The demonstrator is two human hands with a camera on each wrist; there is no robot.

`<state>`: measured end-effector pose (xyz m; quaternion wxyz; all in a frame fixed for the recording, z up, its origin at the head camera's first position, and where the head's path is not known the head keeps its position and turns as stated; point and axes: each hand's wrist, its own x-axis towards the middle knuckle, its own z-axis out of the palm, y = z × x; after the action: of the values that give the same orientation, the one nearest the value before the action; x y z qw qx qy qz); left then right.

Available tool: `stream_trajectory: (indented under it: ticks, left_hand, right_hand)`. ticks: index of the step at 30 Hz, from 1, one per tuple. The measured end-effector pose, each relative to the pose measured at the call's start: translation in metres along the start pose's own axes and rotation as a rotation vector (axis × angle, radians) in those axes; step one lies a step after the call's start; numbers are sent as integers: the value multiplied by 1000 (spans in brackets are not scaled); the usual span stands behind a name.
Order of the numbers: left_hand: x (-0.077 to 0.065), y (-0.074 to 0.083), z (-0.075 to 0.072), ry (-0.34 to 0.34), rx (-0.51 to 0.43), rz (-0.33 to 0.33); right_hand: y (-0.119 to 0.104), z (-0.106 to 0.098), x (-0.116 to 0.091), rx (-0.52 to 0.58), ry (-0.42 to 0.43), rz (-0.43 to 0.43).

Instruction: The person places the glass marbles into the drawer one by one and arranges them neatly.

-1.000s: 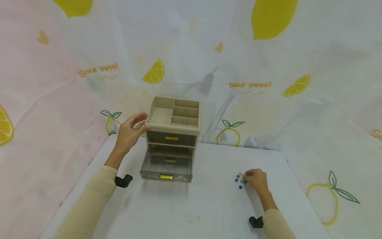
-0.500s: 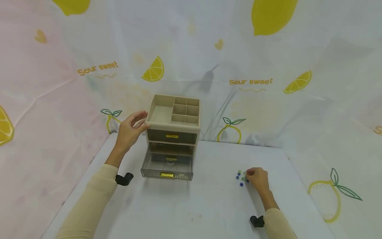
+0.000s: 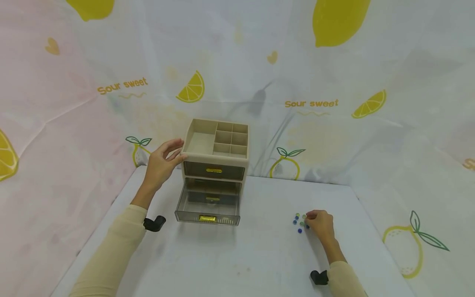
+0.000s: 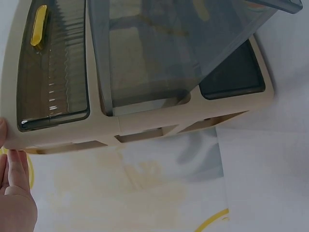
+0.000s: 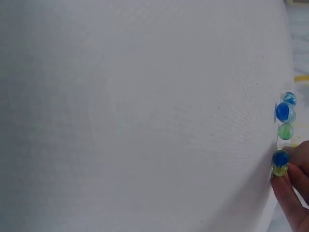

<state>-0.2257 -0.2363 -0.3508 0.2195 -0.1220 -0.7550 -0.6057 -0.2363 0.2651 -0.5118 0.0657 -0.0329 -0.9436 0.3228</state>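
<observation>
By the left hand [image 3: 159, 167], the near left top corner of a beige plastic drawer cabinet [image 3: 215, 158] is held between thumb and fingers. Below, a transparent grey plastic drawer [image 3: 209, 207] with a yellow handle [image 3: 208, 218] is pulled out toward the near side. Well apart to the right, small round blue and green glass marbles [image 3: 299, 231] are gathered on the white bench [image 3: 267, 247]; no long axis is shown. They are mostly found just left of the bent fingers of the nearer right hand [image 3: 320, 225]; whether one is grasped cannot be told.
</observation>
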Motion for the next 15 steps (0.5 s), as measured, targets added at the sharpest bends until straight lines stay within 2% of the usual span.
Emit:
stream_trajectory:
  ticks: [15]
  left_hand:
    - [-1,3,0,-2,14,-5]
  right_hand:
    - [-3,-4,4,-2,10,-4]
